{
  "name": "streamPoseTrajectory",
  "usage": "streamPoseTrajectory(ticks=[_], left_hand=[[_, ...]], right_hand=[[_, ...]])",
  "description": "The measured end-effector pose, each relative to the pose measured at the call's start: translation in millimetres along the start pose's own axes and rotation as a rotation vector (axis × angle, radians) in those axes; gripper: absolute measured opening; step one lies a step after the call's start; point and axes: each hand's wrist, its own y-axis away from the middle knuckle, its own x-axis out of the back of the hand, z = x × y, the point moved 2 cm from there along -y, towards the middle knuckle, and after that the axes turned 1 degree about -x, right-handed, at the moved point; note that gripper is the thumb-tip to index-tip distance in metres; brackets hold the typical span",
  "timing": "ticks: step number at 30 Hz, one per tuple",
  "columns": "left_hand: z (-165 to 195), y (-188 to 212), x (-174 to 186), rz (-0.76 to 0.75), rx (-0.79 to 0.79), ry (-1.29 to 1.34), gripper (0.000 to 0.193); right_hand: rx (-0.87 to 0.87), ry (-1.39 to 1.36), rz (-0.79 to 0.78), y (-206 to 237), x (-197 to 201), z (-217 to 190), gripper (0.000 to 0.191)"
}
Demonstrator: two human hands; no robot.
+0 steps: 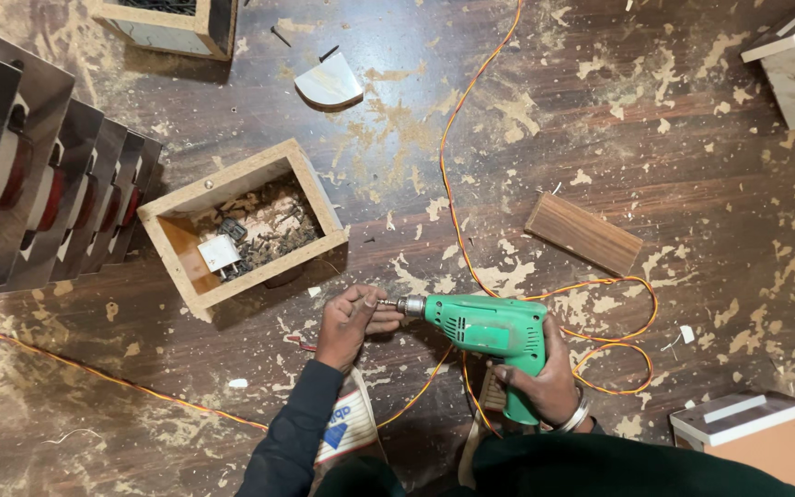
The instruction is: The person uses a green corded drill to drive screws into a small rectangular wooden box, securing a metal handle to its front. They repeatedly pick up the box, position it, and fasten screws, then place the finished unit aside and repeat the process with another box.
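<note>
Dark brown wooden floor [692, 184] fills the whole view, with pale sawdust and chips all over it.

Fingertips [381, 308] of the left hand [350, 322] pinch the small metal tip at the front of the green plastic electric drill [489, 327]. What sits in that tip is too small to make out. The right hand [540, 382] is wrapped tight around the drill's handle, so the handle is mostly hidden. A shiny metal bangle [578, 414] sits on that wrist. The drill lies sideways just above the floor, in front of the person's dark clothes at the bottom edge.

A twisted orange and yellow cord [471, 120] runs up the floor and loops near the right hand. A white cloth bag with a blue mark [342, 428] lies under the left arm, partly covered by the sleeve.

Just above the left hand is an open wooden box [310, 184] with dark screws and a small white block [218, 253] inside. Shiny metal plates [39, 156] stand in a row at the left, cut off by the edge. A brown wooden block [583, 233] lies to the right. More wooden boxes are cut off in the corners.
</note>
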Motion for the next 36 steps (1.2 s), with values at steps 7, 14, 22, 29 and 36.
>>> streamPoseTrajectory(ticks=[7,14,22,29,36], left_hand=[[-7.7,3.1,-9.4,0.168,-0.130,0.030,0.044],[-7.7,3.4,-12.0,0.181,-0.113,0.080,0.039],[-1.7,-3.1,-2.8,0.132,0.026,-0.091,0.030],[13.0,-8.0,-1.8,0.188,0.044,-0.058,0.024],[3.5,-8.1,-9.9,0.354,0.026,0.149,0.016]], right_hand=[[0.037,-0.047,0.002,2.9,-1.1,6.2,0.077],[-0.040,-0.082,0.047,3.5,2.1,9.0,0.081],[0.053,0.099,0.033,1.7,8.1,15.3,0.079],[0.217,0.304,-0.081,-26.1,1.5,8.1,0.075],[0.013,0.973,-0.152,-81.2,27.2,-50.0,0.051]])
